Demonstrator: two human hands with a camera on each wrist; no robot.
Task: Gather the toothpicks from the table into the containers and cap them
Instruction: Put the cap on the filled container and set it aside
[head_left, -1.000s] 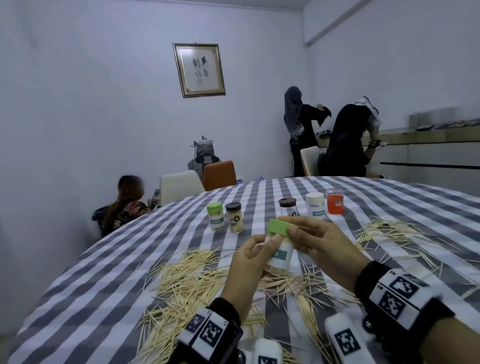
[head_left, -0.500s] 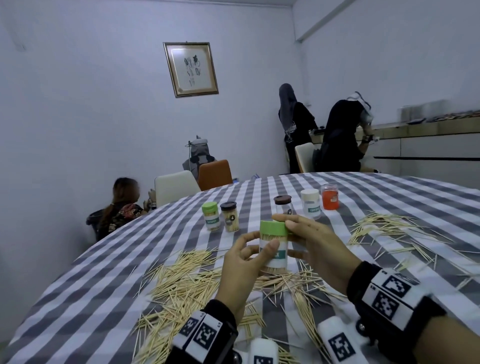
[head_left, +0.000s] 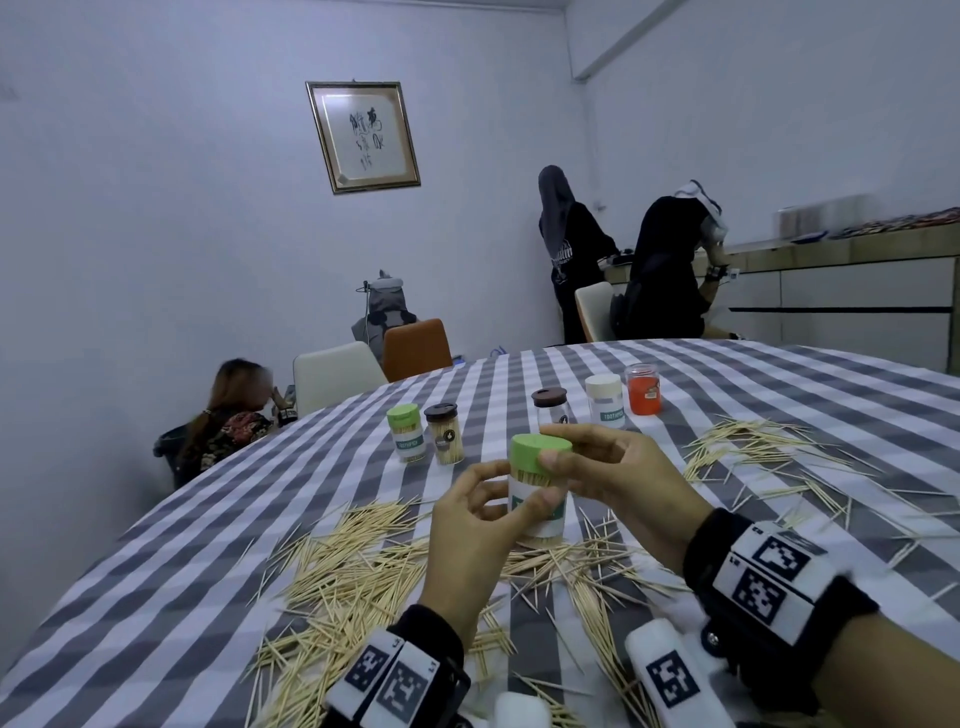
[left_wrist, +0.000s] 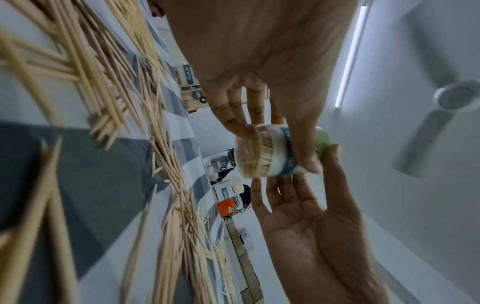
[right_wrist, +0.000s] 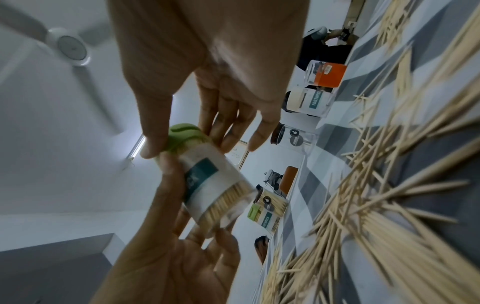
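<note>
A big table with a grey and white checked cloth stands in a white room. Loose toothpicks lie on it. The toothpick jar is held upright above them, green cap on top. The left hand grips its body; the right hand pinches the cap.

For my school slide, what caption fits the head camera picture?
Two hands, left hand and right hand, hold a green-capped toothpick container above loose toothpicks.
</note>
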